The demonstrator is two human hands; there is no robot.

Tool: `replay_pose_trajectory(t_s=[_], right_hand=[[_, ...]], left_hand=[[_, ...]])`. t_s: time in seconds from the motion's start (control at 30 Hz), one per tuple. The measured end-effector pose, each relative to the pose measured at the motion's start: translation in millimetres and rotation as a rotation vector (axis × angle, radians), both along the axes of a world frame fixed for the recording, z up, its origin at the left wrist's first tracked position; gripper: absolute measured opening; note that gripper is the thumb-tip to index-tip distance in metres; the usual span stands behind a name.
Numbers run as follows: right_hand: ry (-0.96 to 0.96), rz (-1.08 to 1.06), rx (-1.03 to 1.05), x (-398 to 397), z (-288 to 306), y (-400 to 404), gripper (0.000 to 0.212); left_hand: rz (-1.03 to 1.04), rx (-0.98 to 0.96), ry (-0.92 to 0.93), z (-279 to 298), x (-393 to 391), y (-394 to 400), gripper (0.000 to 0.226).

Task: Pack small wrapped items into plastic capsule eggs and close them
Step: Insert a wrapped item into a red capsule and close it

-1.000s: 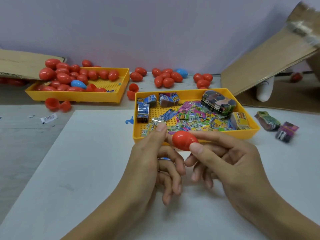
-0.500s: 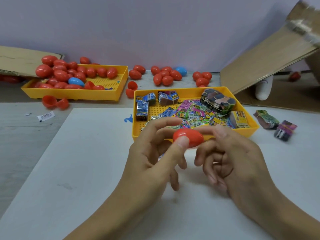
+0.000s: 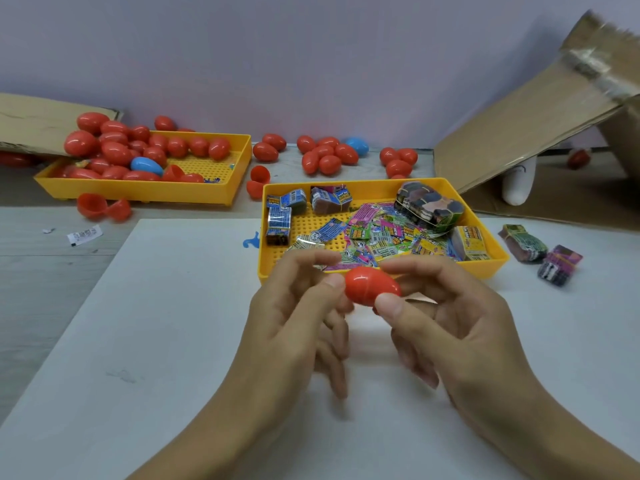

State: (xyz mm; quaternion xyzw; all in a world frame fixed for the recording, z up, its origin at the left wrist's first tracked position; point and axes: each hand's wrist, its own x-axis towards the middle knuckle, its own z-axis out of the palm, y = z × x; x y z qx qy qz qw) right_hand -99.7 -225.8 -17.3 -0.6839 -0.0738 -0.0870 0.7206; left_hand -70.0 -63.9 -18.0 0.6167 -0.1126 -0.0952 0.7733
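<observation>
A closed red capsule egg [image 3: 371, 285] lies sideways between both hands, just in front of the near yellow tray [image 3: 498, 261]. My left hand [image 3: 294, 327] pinches its left end with thumb and forefinger. My right hand [image 3: 450, 317] pinches its right end between thumb and fingers. The near tray holds several small wrapped items [image 3: 377, 233] in bright printed packets and some bundled stacks. What the egg contains is hidden.
A second yellow tray [image 3: 228, 188] at the back left holds several red eggs and a blue one [image 3: 147, 166]. More eggs [image 3: 327, 157] lie loose along the wall, with open halves [image 3: 104, 207] nearby. Two packet bundles [image 3: 540, 252] sit right of the near tray. Cardboard [image 3: 530, 133] leans at right.
The egg turned from upright in my right hand to lying sideways, and both hands now pinch its ends. The hands rose slightly toward the tray.
</observation>
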Motion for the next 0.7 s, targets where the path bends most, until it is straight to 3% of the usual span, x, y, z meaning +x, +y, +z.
replay_pose_trajectory(t_s=[0.13, 0.3, 0.5, 0.7], right_hand=[[-0.053, 0.015, -0.098, 0, -4, 1, 0.031], [-0.034, 0.045, -0.075, 1, -6, -2, 0.042], [0.095, -0.015, 0.032, 3, -2, -3, 0.023], [0.107, -0.071, 0.051, 4, 0, 1, 0.023]], left_hand=[[-0.03, 0.055, 0.021, 2, 2, 1, 0.048], [0.075, -0.012, 0.03, 3, 1, -2, 0.023], [0.105, -0.044, -0.061, 0, 0, -3, 0.042], [0.104, 0.007, -0.184, -7, 1, -3, 0.046]])
